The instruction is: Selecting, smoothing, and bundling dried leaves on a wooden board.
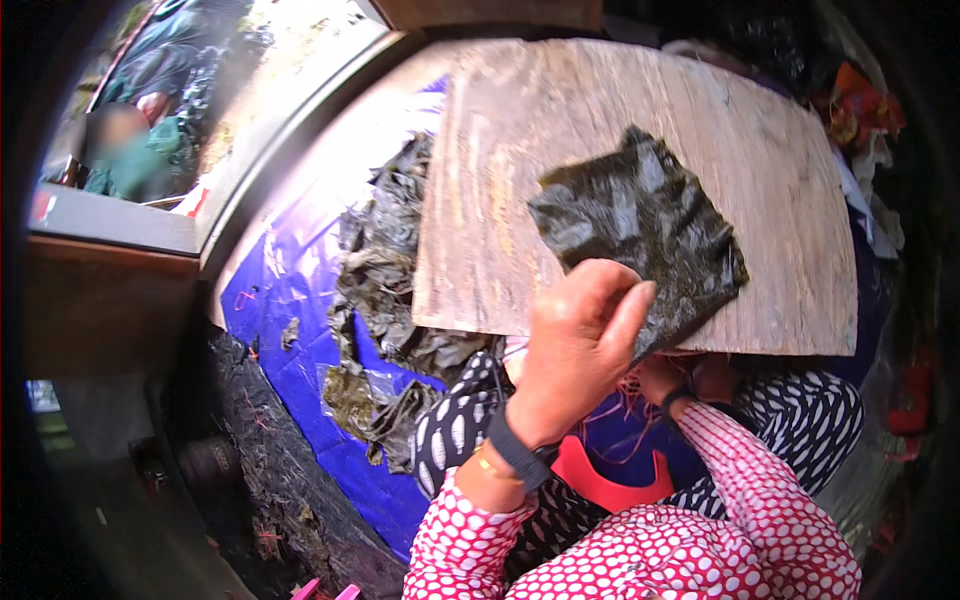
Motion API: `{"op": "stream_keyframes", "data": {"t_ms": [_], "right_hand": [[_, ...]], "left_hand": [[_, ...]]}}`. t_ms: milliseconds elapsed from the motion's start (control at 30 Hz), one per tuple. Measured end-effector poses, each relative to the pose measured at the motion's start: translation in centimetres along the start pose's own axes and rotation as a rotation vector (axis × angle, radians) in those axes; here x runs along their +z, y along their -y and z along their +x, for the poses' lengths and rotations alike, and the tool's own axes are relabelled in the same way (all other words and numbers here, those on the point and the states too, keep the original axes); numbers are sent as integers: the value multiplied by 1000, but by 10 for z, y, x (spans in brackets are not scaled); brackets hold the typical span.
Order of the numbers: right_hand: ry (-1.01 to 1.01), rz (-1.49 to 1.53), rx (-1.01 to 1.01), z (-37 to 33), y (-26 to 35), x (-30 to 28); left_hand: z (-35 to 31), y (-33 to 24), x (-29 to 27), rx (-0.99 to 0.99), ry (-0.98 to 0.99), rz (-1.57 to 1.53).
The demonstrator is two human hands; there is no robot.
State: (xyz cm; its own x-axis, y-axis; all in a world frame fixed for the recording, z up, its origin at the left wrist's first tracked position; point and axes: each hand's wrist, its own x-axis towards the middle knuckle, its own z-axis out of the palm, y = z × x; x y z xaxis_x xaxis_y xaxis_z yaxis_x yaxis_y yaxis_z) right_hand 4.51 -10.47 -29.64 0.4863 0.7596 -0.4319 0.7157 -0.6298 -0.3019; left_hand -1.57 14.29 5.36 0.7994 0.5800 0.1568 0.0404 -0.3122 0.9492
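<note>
A dark green-brown sheet of seaweed (650, 220), likely kelp, lies on a pale wooden board (500, 150), wrinkled and roughly square, its near corner hanging toward the board's front edge. My left hand (585, 345) is closed at the sheet's near left side, thumb against curled fingers; the sheet's edge runs behind it. Below the board's front edge, my right hand (660, 378) is beside thin red strings (625, 415). The sheet and the board's edge cover its fingers, so its grip does not show.
More crumpled seaweed (385, 260) is heaped left of the board on a blue tarp (285, 285). A red curved plastic piece (610, 480) sits in my lap. Black sheeting (290, 470) borders the tarp. Beyond the opening at upper left, a person (135, 150) is outside.
</note>
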Motion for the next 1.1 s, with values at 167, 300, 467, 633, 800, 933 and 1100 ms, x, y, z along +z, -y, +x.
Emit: {"op": "stream_keyframes", "data": {"t_ms": [167,300,467,633,800,933,1100], "right_hand": [[-155,317,-148,-35,-4,-71],[-285,469,-144,-108,54,-166],[-442,293,-310,-150,54,-195],[-633,924,-315,-165,64,-243],[-634,927,-188,-167,48,-242],[-433,610,-266,-178,31,-241],[-345,740,-230,-204,82,-292]], "left_hand": [[-20,13,25,119,50,-1],[-57,29,60,180,230,13],[-108,86,103,178,405,-26],[-130,45,94,-342,554,-335],[-115,28,59,-182,393,-174],[-104,-5,41,231,194,280],[-107,-54,44,327,240,269]]}}
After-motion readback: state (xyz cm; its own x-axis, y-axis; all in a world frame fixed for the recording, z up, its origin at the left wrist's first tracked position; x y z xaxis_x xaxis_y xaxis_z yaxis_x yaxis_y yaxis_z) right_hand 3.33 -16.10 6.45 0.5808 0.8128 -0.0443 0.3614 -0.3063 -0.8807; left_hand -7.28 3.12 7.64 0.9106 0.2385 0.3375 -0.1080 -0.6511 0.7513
